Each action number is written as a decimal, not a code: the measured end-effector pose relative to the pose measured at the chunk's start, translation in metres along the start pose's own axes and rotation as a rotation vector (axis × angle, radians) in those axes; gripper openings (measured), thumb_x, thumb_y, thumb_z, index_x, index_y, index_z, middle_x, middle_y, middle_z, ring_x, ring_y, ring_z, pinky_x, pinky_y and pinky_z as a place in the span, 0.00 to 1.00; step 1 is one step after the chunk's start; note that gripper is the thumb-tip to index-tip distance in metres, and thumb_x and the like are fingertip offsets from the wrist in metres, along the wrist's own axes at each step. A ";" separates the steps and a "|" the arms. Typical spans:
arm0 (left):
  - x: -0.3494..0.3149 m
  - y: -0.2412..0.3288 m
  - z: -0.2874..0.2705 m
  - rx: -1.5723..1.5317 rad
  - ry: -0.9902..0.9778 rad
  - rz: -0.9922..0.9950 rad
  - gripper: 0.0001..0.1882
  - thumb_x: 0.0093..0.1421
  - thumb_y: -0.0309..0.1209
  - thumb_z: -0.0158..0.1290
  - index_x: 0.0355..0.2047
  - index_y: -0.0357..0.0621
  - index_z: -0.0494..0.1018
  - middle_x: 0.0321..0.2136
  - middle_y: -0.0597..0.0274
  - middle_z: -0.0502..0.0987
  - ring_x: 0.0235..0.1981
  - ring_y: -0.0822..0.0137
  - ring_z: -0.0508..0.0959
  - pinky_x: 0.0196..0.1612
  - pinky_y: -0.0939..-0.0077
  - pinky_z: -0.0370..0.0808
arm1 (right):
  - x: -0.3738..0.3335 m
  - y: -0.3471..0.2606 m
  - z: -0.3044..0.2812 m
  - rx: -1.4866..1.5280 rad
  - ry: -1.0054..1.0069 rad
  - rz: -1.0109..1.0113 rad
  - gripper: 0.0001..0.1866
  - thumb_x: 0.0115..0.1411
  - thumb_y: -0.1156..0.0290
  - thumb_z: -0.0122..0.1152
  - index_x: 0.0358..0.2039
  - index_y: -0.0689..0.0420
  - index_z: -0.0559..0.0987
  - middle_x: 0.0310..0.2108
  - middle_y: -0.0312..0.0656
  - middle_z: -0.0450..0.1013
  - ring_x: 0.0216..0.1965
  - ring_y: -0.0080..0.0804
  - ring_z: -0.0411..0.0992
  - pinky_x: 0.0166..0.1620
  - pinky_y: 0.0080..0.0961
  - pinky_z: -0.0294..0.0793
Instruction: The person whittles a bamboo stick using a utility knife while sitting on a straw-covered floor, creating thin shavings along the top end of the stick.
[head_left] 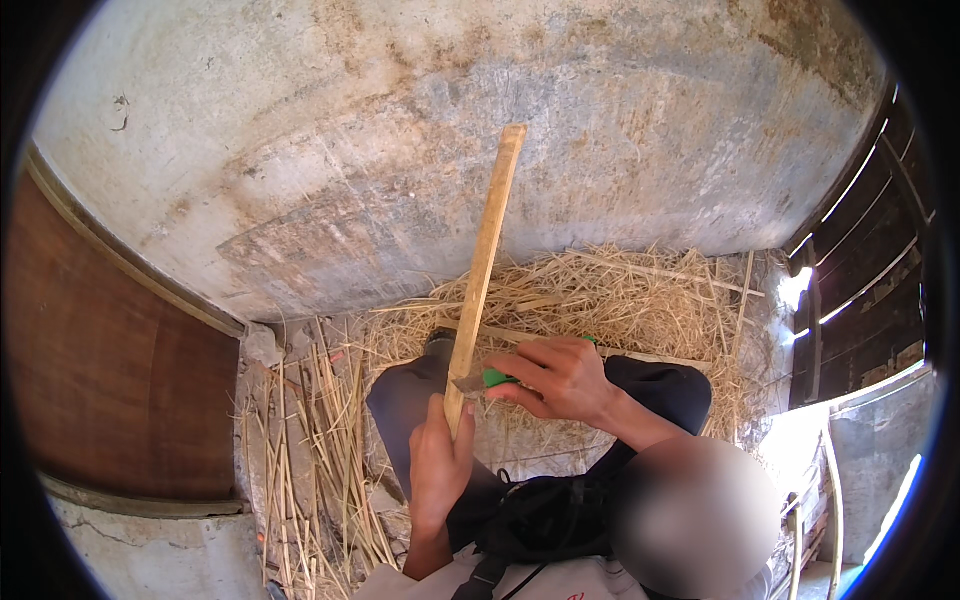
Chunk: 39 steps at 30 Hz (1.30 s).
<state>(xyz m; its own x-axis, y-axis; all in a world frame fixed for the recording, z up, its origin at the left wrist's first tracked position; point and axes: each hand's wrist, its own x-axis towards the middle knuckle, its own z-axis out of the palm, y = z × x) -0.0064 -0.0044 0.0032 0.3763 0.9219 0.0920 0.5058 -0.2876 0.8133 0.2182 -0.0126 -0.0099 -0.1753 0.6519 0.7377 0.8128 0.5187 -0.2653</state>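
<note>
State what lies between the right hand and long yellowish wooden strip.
In the head view, the grey metal blade of a green-handled knife lies between right hand and strip.

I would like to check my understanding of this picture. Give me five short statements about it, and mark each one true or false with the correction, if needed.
1. The left hand holds the wooden strip near its upper end. False: it holds it near the lower end.
2. The right hand is empty. False: it holds a green-handled blade.
3. Straw lies at the foot of the wall. True.
4. Thin sticks lie on the person's left. True.
5. The brown panel is on the right of the picture. False: it is on the left.
</note>
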 end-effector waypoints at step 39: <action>-0.048 -0.040 0.002 0.091 -0.161 -0.010 0.14 0.75 0.34 0.56 0.39 0.35 0.69 0.22 0.36 0.76 0.28 0.31 0.80 0.29 0.45 0.72 | 0.012 0.084 -0.045 -0.073 0.263 0.540 0.16 0.74 0.58 0.66 0.46 0.59 0.86 0.30 0.45 0.81 0.25 0.39 0.77 0.31 0.34 0.76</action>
<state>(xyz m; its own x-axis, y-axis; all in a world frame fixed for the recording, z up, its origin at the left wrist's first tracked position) -0.0427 -0.0377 -0.0347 0.4867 0.8734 -0.0153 0.5755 -0.3075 0.7578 0.3099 0.0136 0.0045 0.4082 0.6488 0.6422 0.7862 0.1076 -0.6085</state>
